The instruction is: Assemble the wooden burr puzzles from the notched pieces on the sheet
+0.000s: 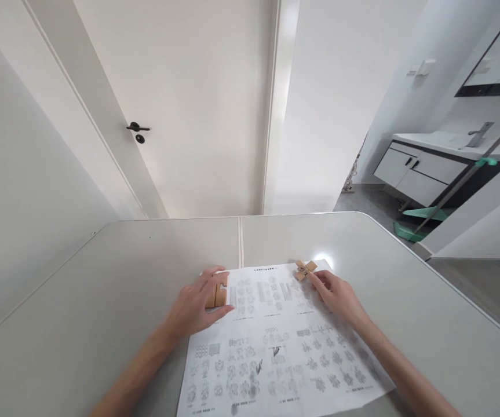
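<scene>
A printed sheet of diagrams (276, 341) lies flat on the grey table (102, 301). My left hand (197, 304) rests at the sheet's left edge, fingers curled round small notched wooden blocks (217, 294). My right hand (336, 295) lies on the sheet's upper right part, its fingertips pinching a small cross-shaped wooden puzzle piece (305, 269) that sits at the sheet's top right corner.
The table has a seam (240, 240) down its middle and a rounded far right corner. Behind it stands a white door with a black handle (138, 128). To the right are a vanity with a sink (441, 159) and a green mop (419, 223).
</scene>
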The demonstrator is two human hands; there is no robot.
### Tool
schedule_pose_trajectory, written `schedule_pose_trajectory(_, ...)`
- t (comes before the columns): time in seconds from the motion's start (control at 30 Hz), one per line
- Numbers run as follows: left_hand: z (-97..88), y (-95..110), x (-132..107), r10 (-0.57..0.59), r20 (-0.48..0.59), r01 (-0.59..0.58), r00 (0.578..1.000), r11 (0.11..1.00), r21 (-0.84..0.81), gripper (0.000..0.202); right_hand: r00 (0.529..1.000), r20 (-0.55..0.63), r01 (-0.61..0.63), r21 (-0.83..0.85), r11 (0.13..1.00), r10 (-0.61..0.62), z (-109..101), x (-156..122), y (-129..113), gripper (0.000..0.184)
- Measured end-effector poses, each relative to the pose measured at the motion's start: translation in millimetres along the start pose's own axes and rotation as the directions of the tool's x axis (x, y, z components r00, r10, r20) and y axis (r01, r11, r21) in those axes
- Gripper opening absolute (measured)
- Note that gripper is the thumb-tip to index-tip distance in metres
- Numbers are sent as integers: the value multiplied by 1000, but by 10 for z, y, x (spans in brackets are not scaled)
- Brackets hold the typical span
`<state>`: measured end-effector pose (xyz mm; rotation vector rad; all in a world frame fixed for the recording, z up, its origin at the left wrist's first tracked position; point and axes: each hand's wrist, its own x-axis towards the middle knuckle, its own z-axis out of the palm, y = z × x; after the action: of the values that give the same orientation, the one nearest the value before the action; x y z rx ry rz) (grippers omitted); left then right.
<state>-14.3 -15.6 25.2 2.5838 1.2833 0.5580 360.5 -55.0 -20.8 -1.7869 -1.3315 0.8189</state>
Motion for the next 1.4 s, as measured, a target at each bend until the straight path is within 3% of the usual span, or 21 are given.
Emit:
schedule_pose_trajectory(0.07, 100, 190, 50, -6, -20, 3, 1000, 990, -140, 34, 998, 55, 8, 36, 999, -10, 35, 12, -83, 49)
schedule_pose_trajectory(0.13, 225, 379, 111, -82, 0, 78, 997, 949, -306, 26, 983, 175, 29, 171, 985, -60, 103, -7, -195, 51)
schedule_pose_trajectory(0.23, 410, 616, 209, -164, 48, 165, 985, 843, -512, 34, 916, 362, 8, 413, 911, -172, 262, -85, -367, 52)
schedule_pose_trajectory(0.33, 540, 768, 282, -227, 85, 226, 970, 717, -659, 52, 864, 424, -15, 562, 827, -272, 442, -181, -449, 50)
schedule_pose_trajectory(0.47, 610, 884, 314, -275, 157, 293, 949, 580, -760, 60, 834, 439, -12, 621, 784, -335, 606, -269, -402, 45)
schedule_pose_trajectory(0.6, 614, 957, 317, -301, 192, 327, 934, 506, -798, 61, 792, 479, -13, 632, 775, -378, 588, -281, -366, 39)
schedule_pose_trajectory(0.77, 591, 966, 317, -214, 225, 299, 951, 435, -850, 63, 644, 621, -99, 647, 756, -446, 440, -238, -408, 39)
schedule_pose_trajectory(0.87, 578, 949, 301, -140, 238, 274, 961, 400, -874, 59, 592, 659, -122, 642, 757, -464, 401, -228, -416, 35)
schedule_pose_trajectory(1.2, 552, 1030, 267, -15, 188, 182, 982, 341, -922, 54, 668, 563, -69, 699, 712, -488, 466, -268, -346, 31)
schedule_pose_trajectory(1.4, 563, 987, 247, -69, 144, 159, 987, 380, -911, 56, 706, 525, -30, 694, 720, -476, 494, -326, -410, 31)
